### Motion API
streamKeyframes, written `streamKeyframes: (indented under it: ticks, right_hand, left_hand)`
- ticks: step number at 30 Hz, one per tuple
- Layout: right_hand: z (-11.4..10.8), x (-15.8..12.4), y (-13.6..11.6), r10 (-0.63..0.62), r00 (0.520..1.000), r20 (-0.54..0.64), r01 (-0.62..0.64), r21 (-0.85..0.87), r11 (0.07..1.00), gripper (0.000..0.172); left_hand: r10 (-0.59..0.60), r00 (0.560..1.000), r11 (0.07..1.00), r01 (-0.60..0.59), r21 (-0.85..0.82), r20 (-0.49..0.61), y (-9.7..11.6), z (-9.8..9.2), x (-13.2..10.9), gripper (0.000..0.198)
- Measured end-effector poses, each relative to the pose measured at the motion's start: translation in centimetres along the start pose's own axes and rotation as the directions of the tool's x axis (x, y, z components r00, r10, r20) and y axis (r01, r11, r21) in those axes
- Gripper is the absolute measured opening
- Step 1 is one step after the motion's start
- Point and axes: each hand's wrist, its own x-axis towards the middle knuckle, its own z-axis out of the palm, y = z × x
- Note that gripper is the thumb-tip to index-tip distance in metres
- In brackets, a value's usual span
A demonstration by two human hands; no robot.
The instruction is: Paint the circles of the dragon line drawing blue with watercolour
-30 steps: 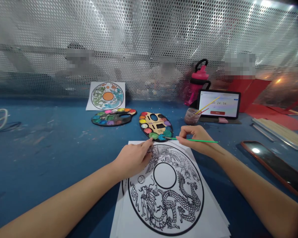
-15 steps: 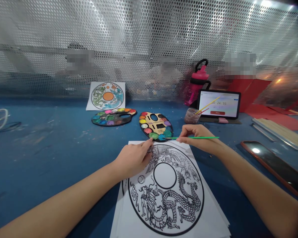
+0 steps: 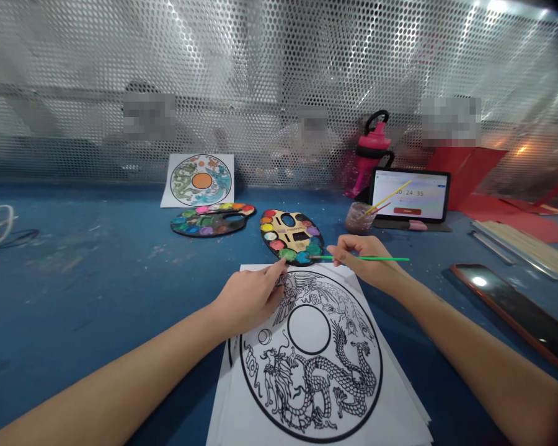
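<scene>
A white sheet with a black dragon-and-phoenix line drawing [image 3: 316, 365] lies in front of me on the blue table. My left hand [image 3: 251, 296] rests on its upper left part, fingers loosely curled and pressing the paper. My right hand [image 3: 367, 260] pinches a thin green paintbrush [image 3: 381, 258], held nearly level. The brush tip touches the green-blue wells of the near paint palette [image 3: 292, 235] just beyond the sheet.
A second palette [image 3: 211, 219] and a coloured copy of the drawing [image 3: 199, 179] sit farther back. A small cup with brushes [image 3: 359, 217], a tablet [image 3: 410, 196], a pink bottle [image 3: 371, 155], a phone [image 3: 516, 310] and wooden sticks [image 3: 530, 248] lie to the right. A perforated metal screen stands behind.
My right hand shifted slightly left and up, levelling the brush, with its tip on the palette's green-blue wells. My left hand stayed put.
</scene>
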Motion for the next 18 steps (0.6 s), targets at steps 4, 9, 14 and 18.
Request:
streamKeyframes:
  ticks: [4,9,14,18]
  right_hand:
    - [0.0,0.0,-0.1,0.006,1.0,0.009,-0.006,0.024,1.0,0.042]
    - [0.2,0.0,0.1,-0.001,1.0,-0.014,0.001,0.023,1.0,0.042]
    - [0.6,0.1,0.4,0.007,1.0,-0.015,-0.005,0.113,0.994,0.042]
    - [1.3,0.2,0.8,0.015,1.0,-0.013,-0.013,0.13,0.991,0.042]
  left_hand:
    - [0.002,1.0,1.0,-0.002,0.003,-0.009,-0.1,0.1,0.0,0.044]
    - [-0.003,1.0,1.0,0.003,0.016,0.002,0.0,0.0,0.1,0.043]
    - [0.001,1.0,1.0,-0.001,0.024,-0.003,0.1,0.0,0.0,0.043]
    - [-0.005,1.0,1.0,0.005,0.023,-0.008,0.0,0.2,0.1,0.04]
